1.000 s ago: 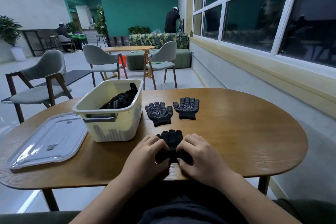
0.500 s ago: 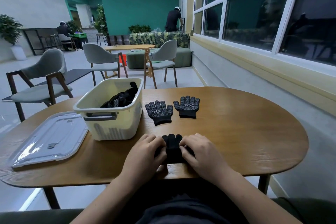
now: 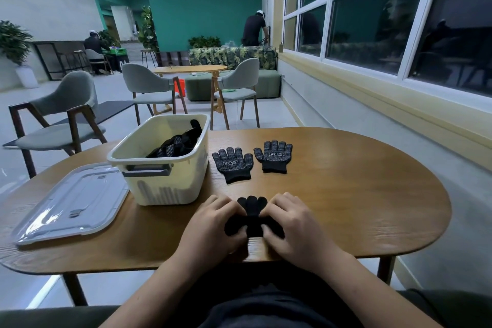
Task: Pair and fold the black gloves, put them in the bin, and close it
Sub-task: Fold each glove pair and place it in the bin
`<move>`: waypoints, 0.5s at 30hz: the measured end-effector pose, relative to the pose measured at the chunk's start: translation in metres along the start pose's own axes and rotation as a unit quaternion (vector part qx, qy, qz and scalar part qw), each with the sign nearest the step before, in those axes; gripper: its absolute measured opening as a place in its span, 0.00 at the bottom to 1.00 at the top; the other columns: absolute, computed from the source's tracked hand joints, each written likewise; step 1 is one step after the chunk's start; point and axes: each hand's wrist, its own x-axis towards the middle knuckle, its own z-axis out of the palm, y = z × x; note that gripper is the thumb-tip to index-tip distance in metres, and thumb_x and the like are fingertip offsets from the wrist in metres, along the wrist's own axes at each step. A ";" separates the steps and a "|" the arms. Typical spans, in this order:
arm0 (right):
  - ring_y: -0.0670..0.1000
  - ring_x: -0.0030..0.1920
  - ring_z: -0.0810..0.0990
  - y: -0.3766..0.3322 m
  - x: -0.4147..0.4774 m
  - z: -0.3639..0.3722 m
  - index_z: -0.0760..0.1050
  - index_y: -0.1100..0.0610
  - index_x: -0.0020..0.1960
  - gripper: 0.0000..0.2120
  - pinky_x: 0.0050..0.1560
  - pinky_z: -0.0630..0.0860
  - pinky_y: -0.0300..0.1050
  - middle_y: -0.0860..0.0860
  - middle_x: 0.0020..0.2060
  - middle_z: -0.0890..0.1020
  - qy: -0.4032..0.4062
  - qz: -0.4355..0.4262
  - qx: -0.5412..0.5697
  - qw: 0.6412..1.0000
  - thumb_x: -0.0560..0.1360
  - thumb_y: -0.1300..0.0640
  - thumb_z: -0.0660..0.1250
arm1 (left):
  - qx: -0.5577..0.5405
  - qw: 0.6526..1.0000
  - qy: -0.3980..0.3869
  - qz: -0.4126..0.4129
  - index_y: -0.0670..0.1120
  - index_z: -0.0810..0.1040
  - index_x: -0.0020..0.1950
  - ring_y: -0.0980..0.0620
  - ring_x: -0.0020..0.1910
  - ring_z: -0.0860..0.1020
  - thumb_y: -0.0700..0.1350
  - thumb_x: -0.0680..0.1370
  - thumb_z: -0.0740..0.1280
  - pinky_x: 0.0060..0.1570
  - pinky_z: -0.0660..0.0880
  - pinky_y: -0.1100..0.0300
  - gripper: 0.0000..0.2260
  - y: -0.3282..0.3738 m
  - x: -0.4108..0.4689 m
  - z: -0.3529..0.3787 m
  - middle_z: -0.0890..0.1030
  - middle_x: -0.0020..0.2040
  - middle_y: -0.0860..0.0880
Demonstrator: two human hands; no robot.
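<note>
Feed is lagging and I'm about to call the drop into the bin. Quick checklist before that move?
1. Grip on glove bundle: ok, left hand and right hand both hold it.
2. Fold finished: cannot tell, hands cover it.
3. Open bin: ok, lid lies on table beside it.
4. Room in bin: ok, gloves inside fill only part.
5. All gloves paired: not ok, two loose gloves lie flat, apart.

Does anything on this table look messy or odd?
Nothing is spilled or damaged. The gloves in the bin lie in a loose heap, one end sticking up by the far wall; the lid lies flat beside it.
</note>
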 end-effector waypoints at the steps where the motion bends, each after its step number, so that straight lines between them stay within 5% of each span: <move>1: 0.51 0.50 0.74 0.000 0.000 0.000 0.78 0.52 0.53 0.09 0.53 0.75 0.50 0.47 0.48 0.77 -0.006 0.005 -0.002 1.000 0.76 0.49 0.70 | 0.005 1.000 -0.007 -0.001 0.54 0.81 0.52 0.57 0.48 0.71 0.52 0.72 0.74 0.48 0.73 0.62 0.10 0.000 0.000 0.000 0.78 0.48 0.60; 15: 0.50 0.49 0.75 0.003 0.002 0.005 0.77 0.49 0.54 0.09 0.53 0.75 0.52 0.44 0.48 0.81 -0.010 0.040 0.002 0.999 0.83 0.45 0.62 | 0.007 1.000 0.009 -0.014 0.56 0.76 0.50 0.57 0.45 0.74 0.56 0.79 0.65 0.45 0.75 0.51 0.05 0.000 0.000 0.006 0.79 0.42 0.59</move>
